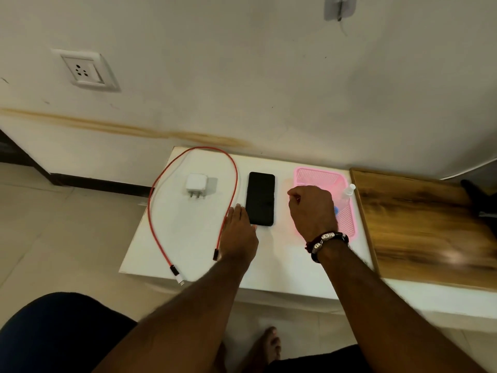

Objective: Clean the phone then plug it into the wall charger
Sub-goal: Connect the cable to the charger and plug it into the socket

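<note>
A black phone (pixel 261 198) lies flat, screen up, in the middle of a white table (pixel 193 238). My left hand (pixel 240 230) rests palm down on the table, fingers touching the phone's near left corner. My right hand (pixel 313 211) hovers curled over a pink basket (pixel 316 175) to the right of the phone; what its fingers hold is hidden. A white charger adapter (pixel 196 184) lies left of the phone, ringed by a looped red cable (pixel 234 170). The wall socket (pixel 84 71) sits up on the wall at the left.
A clear spray bottle (pixel 348 193) lies in the basket's right side. A wooden board (pixel 425 224) adjoins the table on the right. A white hook plate (pixel 339 8) hangs on the wall above. My knee and bare foot show below the table edge.
</note>
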